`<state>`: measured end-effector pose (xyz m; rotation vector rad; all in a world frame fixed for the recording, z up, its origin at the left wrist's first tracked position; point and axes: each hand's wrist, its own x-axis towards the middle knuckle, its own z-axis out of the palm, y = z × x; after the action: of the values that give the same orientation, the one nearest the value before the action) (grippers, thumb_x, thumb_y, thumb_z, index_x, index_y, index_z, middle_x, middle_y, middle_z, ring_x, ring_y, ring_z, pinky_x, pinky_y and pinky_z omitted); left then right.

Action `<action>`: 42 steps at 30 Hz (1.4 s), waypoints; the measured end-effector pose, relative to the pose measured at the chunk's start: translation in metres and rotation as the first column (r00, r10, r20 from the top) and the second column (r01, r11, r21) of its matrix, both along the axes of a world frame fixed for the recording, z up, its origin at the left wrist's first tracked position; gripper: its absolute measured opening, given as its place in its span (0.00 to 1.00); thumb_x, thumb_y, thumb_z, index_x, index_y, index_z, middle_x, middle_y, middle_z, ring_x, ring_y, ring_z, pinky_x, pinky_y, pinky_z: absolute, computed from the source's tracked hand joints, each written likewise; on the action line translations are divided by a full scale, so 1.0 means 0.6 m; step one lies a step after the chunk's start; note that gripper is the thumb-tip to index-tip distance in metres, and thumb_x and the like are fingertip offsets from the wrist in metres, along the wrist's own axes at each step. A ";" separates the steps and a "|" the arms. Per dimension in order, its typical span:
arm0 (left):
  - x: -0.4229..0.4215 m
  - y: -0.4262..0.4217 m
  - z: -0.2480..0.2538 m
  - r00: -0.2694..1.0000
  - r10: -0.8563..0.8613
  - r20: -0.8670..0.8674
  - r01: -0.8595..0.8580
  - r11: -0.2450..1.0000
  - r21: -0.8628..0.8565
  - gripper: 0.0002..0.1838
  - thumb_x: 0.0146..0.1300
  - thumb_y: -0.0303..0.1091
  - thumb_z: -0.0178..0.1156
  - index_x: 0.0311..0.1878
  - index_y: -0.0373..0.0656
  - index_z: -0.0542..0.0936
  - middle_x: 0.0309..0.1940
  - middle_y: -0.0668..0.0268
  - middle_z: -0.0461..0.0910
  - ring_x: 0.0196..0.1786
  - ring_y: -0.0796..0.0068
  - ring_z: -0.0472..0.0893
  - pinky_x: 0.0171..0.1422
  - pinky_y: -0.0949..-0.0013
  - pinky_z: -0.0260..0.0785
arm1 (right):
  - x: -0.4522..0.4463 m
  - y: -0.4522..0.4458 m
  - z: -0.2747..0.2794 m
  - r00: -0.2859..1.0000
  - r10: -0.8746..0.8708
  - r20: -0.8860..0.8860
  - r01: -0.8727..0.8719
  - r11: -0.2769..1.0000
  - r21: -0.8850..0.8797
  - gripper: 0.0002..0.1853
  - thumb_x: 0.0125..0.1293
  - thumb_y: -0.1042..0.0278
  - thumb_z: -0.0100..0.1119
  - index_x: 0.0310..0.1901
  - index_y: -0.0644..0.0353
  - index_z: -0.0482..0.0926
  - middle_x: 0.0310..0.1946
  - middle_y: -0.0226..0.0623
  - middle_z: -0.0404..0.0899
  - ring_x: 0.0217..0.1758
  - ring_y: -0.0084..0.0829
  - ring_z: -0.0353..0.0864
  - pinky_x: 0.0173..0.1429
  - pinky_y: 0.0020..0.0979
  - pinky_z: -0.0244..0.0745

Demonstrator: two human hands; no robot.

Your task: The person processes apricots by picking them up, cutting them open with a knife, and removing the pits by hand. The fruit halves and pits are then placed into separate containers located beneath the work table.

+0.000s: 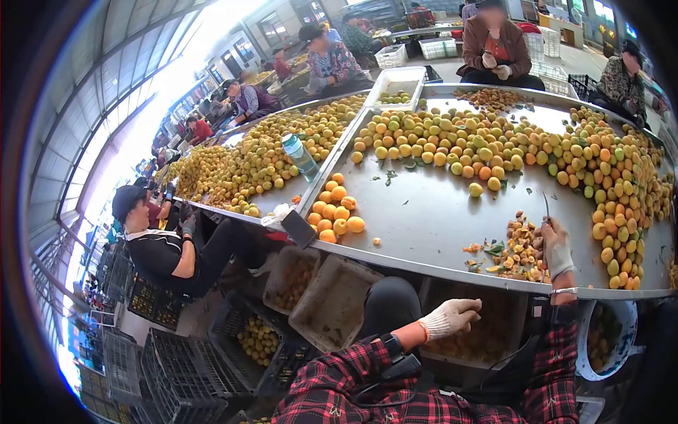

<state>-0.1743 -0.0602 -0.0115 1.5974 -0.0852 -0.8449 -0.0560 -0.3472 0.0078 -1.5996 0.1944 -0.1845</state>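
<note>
My left hand, in a pale knit glove, is over a crate of orange fruit below the table edge. Its fingers are drawn together, and I cannot make out anything between them. On the right, my gloved right hand is closed around a small knife, whose thin blade points up and away from me. That hand is at the metal table's near edge, beside a heap of cut fruit scraps. Whole apricots lie further right.
The metal table bears a long band of apricots, a pile of orange ones and a bottle. A blue-white bucket and crates stand below. Co-workers sit around, one at left.
</note>
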 end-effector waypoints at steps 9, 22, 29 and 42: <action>-0.015 -0.015 0.001 0.810 -0.495 0.314 0.405 0.860 0.311 0.21 0.70 0.36 0.56 0.63 0.38 0.75 0.53 0.59 0.83 0.55 0.70 0.80 0.61 0.67 0.71 | -0.014 0.012 0.034 0.997 -0.071 -0.020 0.073 0.988 0.137 0.15 0.76 0.60 0.50 0.52 0.64 0.75 0.25 0.31 0.75 0.17 0.20 0.72 0.17 0.23 0.67; 0.337 0.005 0.042 0.780 -0.176 0.601 -0.249 0.793 0.556 0.32 0.59 0.41 0.65 0.66 0.41 0.71 0.49 0.44 0.81 0.55 0.46 0.80 0.60 0.56 0.72 | -0.045 0.028 0.058 0.988 -0.039 0.147 -0.036 0.879 0.476 0.26 0.74 0.46 0.51 0.63 0.57 0.73 0.22 0.30 0.74 0.17 0.21 0.73 0.18 0.23 0.70; 0.530 -0.053 -0.051 0.559 -0.355 0.750 -0.361 0.710 0.605 0.41 0.53 0.36 0.69 0.70 0.40 0.65 0.70 0.46 0.65 0.70 0.49 0.69 0.74 0.59 0.62 | -0.039 0.032 0.059 0.996 0.007 0.093 -0.046 0.909 0.415 0.25 0.74 0.42 0.49 0.47 0.62 0.75 0.21 0.28 0.72 0.15 0.18 0.69 0.16 0.20 0.65; 0.406 -0.105 -0.005 0.915 0.277 0.293 -0.194 0.940 -0.281 0.25 0.59 0.22 0.60 0.62 0.31 0.74 0.49 0.62 0.80 0.42 0.76 0.78 0.47 0.77 0.71 | -0.044 0.042 0.061 0.984 0.155 0.083 -0.167 0.973 0.158 0.20 0.78 0.51 0.46 0.42 0.61 0.75 0.19 0.25 0.68 0.17 0.14 0.65 0.20 0.19 0.60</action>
<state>0.0695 -0.1235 -0.0145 1.4626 -0.2209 -0.3556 -0.0824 -0.3221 0.0442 -1.4343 0.0239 -0.0961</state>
